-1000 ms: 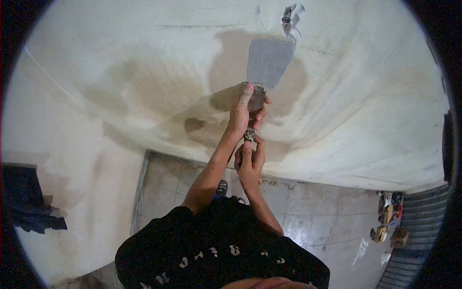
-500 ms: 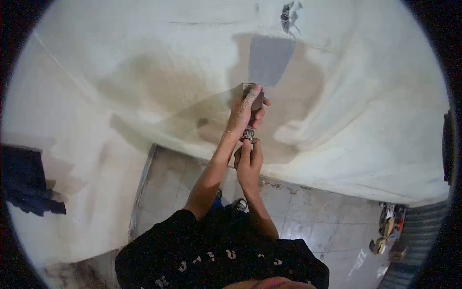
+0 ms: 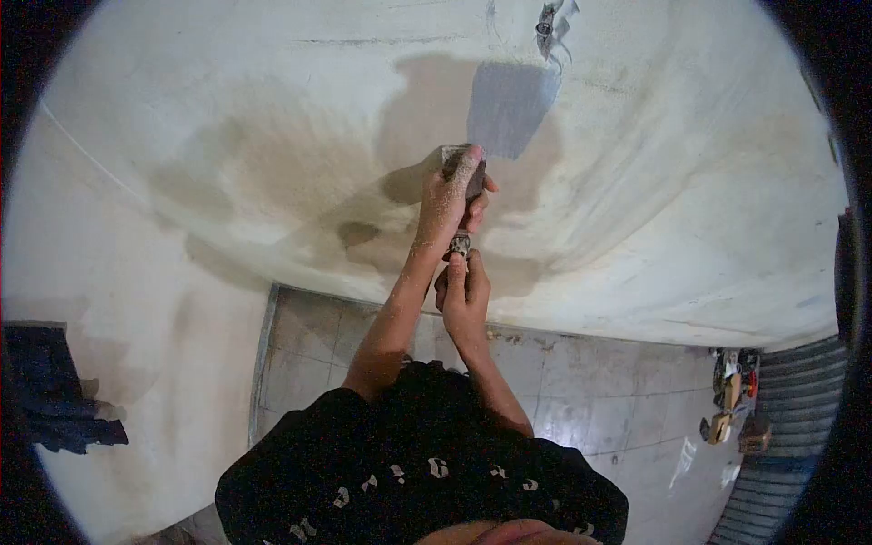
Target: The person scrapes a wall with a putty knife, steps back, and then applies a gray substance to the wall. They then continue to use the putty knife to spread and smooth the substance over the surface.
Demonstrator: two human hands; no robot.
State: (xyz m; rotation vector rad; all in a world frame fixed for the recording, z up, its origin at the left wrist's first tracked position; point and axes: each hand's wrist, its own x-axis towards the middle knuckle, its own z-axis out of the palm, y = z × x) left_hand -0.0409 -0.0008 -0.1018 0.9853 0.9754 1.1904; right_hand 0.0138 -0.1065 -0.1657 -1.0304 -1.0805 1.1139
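Observation:
My left hand (image 3: 445,195), dusted with pale specks, wraps round a dark block-shaped tool (image 3: 476,180) held up against the pale wall (image 3: 345,118). Just below it, my right hand (image 3: 465,289) closes on the lower end of the same tool, near a small patterned knob-like part (image 3: 460,243). A grey rectangular patch (image 3: 512,107) on the wall lies just above and to the right of the tool's top edge. What exactly the tool is cannot be made out.
A fitting with loose wires (image 3: 547,29) sticks out of the wall above the patch. Dark cloth (image 3: 54,391) hangs at the left. Several items (image 3: 723,400) lie on the tiled floor (image 3: 590,391) at the right, beside a corrugated surface (image 3: 795,409).
Both hands and the tool have shifted slightly left and up relative to the grey patch. The camera view has moved a little too. The grip looks the same.

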